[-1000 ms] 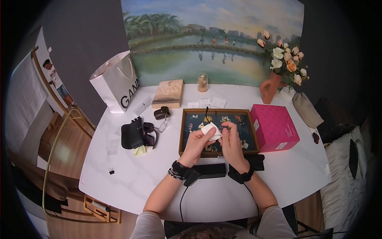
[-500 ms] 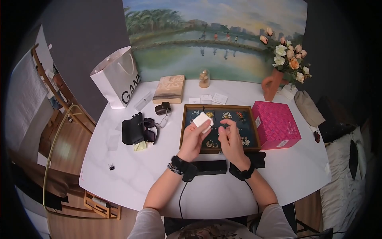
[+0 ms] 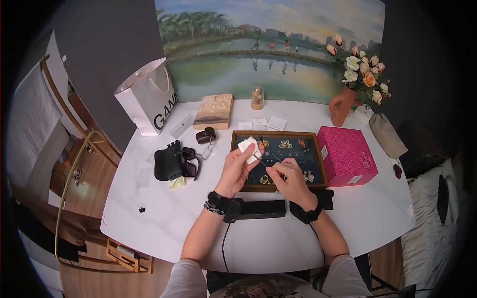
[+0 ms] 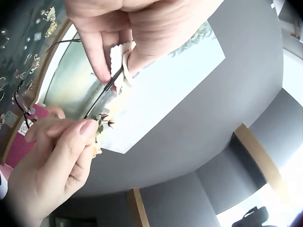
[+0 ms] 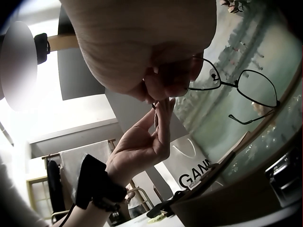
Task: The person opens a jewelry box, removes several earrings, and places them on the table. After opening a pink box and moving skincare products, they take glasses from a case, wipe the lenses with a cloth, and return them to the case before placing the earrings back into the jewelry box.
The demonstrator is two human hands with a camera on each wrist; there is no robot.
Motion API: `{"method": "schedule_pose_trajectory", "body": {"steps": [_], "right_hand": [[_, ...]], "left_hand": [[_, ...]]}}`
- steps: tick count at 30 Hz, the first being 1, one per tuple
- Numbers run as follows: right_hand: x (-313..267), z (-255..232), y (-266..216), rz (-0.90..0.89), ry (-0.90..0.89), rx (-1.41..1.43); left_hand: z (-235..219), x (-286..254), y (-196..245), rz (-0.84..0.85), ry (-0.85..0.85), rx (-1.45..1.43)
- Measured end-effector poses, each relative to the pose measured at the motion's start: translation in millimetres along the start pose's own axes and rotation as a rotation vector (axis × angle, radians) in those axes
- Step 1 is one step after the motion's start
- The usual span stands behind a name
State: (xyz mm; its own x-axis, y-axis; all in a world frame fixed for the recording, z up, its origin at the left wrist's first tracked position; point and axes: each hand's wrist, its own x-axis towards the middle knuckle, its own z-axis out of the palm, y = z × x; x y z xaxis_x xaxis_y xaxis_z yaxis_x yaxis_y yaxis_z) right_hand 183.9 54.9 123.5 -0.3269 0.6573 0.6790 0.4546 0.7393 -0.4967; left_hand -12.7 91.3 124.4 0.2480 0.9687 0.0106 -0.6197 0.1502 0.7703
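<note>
My left hand (image 3: 237, 169) was clamped on a white cloth (image 3: 250, 150) with scalloped edges, the thumb pressing it to the fingers. The cloth was folded about 1 dark arm of a pair of glasses (image 5: 229, 84). My right hand (image 3: 293, 181) was closed on the glasses, its thumb and fingertips pinching a thin dark part. The exact part gripped could not be told. The glasses were held in the air above a wood-framed tray (image 3: 261, 189), with 2 thin-rimmed lenses showing in the right wrist view. The hands were near each other.

The tray held small pieces of jewellery (image 3: 285, 144) on a dark lining. A pink box (image 3: 348, 156) stood just beside its right side. On the near side of the tray, a long black case (image 3: 262, 209) lay on the white table (image 3: 149, 238).

To the left were a black case (image 3: 167, 164), dark sunglasses (image 3: 188, 161) against it, a small brown case (image 3: 205, 135) and a binder clip (image 3: 141, 208). Farther back were a white paper bag (image 3: 144, 97), a flat patterned box (image 3: 213, 111), a small glass dome (image 3: 257, 97) and white cards (image 3: 276, 123). A reddish-brown vase (image 3: 341, 107) of flowers (image 3: 367, 74) stood at the back right, before a landscape painting (image 3: 248, 74).
</note>
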Motion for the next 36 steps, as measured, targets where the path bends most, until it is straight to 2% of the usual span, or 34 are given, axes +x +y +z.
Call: {"method": "schedule_pose_trajectory", "body": {"steps": [2,6,9,11,12,14,15,17,18,19,21,23,24,27,29,31,32,33,35,36], "right_hand": [[-1,0,-1,0.049,0.029,-0.017],[-1,-1,-4,0.016,-0.002,0.024],[-4,0,-5,0.078,-0.089,0.008],[1,-8,-14,0.291,-0.223,0.192],[2,-8,-13,0.294,-0.224,0.193],[3,-8,-11,0.13,-0.187,0.298],[5,-8,-8,0.133,-0.185,0.299],[6,-9,-1,-0.124,-0.16,0.066],[6,-10,1,-0.123,-0.159,0.068],[5,-12,2,-0.086,-0.197,0.079],[3,-12,0,-0.048,-0.236,0.091],[2,-13,-8,0.286,-0.167,0.326],[-1,-13,-3,0.333,-0.153,0.336],[-3,-12,9,0.354,-0.121,0.459],[3,-21,6,0.38,-0.194,0.435],[7,-19,9,-0.031,-0.137,0.083],[6,-19,7,0.073,-0.168,0.138],[4,-15,10,0.073,-0.169,0.143],[1,-7,15,0.261,-0.138,0.438],[0,-7,17,0.262,-0.139,0.439]], "left_hand": [[6,-2,0,0.001,-0.003,-0.002],[3,-1,3,0.032,0.047,-0.007],[-5,1,-1,0.052,0.026,-0.068],[-6,1,3,0.094,0.039,-0.083],[-8,2,6,0.135,0.048,-0.097],[-18,4,13,0.136,0.034,-0.09],[-21,5,15,0.141,0.02,-0.083],[-16,4,15,0.136,0.004,-0.075],[-10,3,12,0.138,0.041,-0.013],[-4,1,8,0.14,0.079,0.049],[4,-1,-6,0.131,0.05,0.059],[18,-8,-19,0.025,-0.029,0.08],[19,-11,-26,-0.046,-0.089,0.081],[21,-12,-25,0.007,-0.027,0.068],[15,-10,-17,0.042,-0.028,0.052],[13,-10,-9,0.034,-0.039,0.028],[12,-10,-6,0.047,-0.038,-0.042],[12,-10,-4,0.058,-0.038,-0.112],[14,-11,1,0.071,-0.006,-0.09],[12,-10,1,0.079,0.004,-0.1]]}}
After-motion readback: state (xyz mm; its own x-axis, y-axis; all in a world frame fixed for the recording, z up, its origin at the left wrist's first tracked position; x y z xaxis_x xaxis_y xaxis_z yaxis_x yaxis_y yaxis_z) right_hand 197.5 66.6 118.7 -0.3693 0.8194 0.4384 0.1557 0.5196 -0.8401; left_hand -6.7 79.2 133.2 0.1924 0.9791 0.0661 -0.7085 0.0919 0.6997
